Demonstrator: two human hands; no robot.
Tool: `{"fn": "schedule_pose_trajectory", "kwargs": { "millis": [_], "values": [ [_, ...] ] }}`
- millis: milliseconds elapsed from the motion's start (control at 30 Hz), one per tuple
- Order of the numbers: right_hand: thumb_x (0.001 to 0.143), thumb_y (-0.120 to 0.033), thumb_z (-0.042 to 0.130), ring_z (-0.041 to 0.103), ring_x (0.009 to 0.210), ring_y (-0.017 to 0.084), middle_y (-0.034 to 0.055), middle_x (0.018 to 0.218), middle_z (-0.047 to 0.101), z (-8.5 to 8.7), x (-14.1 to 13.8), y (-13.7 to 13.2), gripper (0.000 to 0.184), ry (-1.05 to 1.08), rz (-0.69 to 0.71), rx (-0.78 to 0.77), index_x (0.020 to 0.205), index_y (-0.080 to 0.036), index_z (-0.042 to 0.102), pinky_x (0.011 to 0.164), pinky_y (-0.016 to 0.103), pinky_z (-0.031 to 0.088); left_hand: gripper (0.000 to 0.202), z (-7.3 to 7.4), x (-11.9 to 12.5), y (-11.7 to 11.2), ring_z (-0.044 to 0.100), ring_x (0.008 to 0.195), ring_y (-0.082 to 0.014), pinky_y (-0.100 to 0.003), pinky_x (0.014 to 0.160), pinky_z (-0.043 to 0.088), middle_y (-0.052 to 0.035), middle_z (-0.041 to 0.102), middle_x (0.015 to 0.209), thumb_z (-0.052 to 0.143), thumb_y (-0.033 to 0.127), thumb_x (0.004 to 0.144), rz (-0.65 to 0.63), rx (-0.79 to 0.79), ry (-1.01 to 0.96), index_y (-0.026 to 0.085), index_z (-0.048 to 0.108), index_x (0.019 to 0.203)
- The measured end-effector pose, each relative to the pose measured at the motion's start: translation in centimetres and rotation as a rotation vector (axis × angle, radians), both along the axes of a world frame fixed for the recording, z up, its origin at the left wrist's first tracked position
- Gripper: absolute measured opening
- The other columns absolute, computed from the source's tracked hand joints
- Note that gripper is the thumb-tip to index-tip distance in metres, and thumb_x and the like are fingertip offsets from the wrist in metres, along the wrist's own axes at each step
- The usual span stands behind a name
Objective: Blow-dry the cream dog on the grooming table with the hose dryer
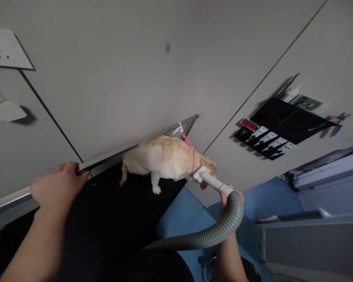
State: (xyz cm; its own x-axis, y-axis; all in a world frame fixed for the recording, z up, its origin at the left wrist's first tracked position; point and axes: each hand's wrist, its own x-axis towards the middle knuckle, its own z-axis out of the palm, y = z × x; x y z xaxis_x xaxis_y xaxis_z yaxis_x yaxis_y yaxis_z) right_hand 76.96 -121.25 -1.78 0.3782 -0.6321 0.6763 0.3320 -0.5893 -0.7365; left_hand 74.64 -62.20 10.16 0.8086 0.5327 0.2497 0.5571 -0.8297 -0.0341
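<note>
A cream and tan dog (167,156) stands on a black surface (129,211) beside the wall, its head turned away to the right. A pink cord (186,137) runs from its neck up to a metal bar (114,154), where something white is knotted. My left hand (59,182) is closed around the near end of that bar. In my right hand (223,199) is the white hose nozzle (213,181), gripped where it joins a grey ribbed hose (220,231). Its flat rectangular head rests at the dog's neck; whether it presses on the fur, I cannot tell. The hose partly hides my right fingers.
On the grey wall hang a black holder (288,121) with tools and a row of white sockets (267,137). Another white socket (6,49) is at upper left. Blue flooring (182,219) shows below, with a grey cabinet (314,243) at right.
</note>
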Motion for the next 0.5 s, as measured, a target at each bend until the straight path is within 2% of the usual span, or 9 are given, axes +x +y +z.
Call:
{"fn": "schedule_pose_trajectory", "kwargs": {
  "millis": [100,167,267,433,500],
  "values": [
    [0.069,-0.071,0.088,0.069,0.099,0.026,0.0073,0.110,0.071,0.0,1.0,0.1,0.074,-0.049,0.004,0.013,0.115,-0.024,0.053,0.102,0.055,0.057,0.059,0.7,0.0,-0.2,0.079,0.110,-0.0356,-0.047,0.086,0.061,-0.0129,0.082,0.129,0.039,0.065,0.109,0.010,-0.062,0.057,0.024,0.079,0.123],
    [0.072,-0.071,0.086,0.070,0.100,0.027,0.0080,0.109,0.072,0.2,1.3,-0.1,0.070,0.001,0.043,-0.025,0.114,-0.024,0.055,0.102,0.055,0.058,0.060,1.0,0.1,-0.2,0.078,0.113,-0.0359,-0.047,0.087,0.060,-0.0134,0.080,0.133,0.039,0.066,0.109,0.013,-0.100,0.079,0.024,0.079,0.124],
    [0.074,-0.066,0.085,0.070,0.099,0.027,0.0101,0.110,0.073,0.6,1.8,0.1,0.065,-0.002,0.018,-0.031,0.114,-0.023,0.055,0.101,0.054,0.058,0.062,1.4,0.2,-0.3,0.077,0.118,-0.0361,-0.046,0.090,0.060,-0.0142,0.079,0.136,0.037,0.067,0.109,0.012,-0.117,0.097,0.023,0.079,0.124],
    [0.074,-0.063,0.084,0.071,0.099,0.026,0.0073,0.110,0.072,1.0,3.2,1.4,0.065,-0.001,0.152,-0.056,0.116,-0.024,0.053,0.102,0.052,0.058,0.062,1.3,0.2,-0.3,0.078,0.117,-0.0358,-0.046,0.089,0.061,-0.0138,0.079,0.138,0.036,0.066,0.109,0.013,-0.113,0.108,0.025,0.078,0.126],
    [0.072,-0.065,0.085,0.070,0.099,0.026,0.0072,0.110,0.070,0.8,3.0,1.2,0.068,-0.011,0.105,-0.053,0.116,-0.024,0.054,0.103,0.053,0.057,0.059,1.1,0.0,-0.3,0.079,0.113,-0.0354,-0.046,0.087,0.061,-0.0137,0.081,0.133,0.037,0.064,0.110,-0.009,-0.087,0.087,0.024,0.078,0.126]
  ]
}}
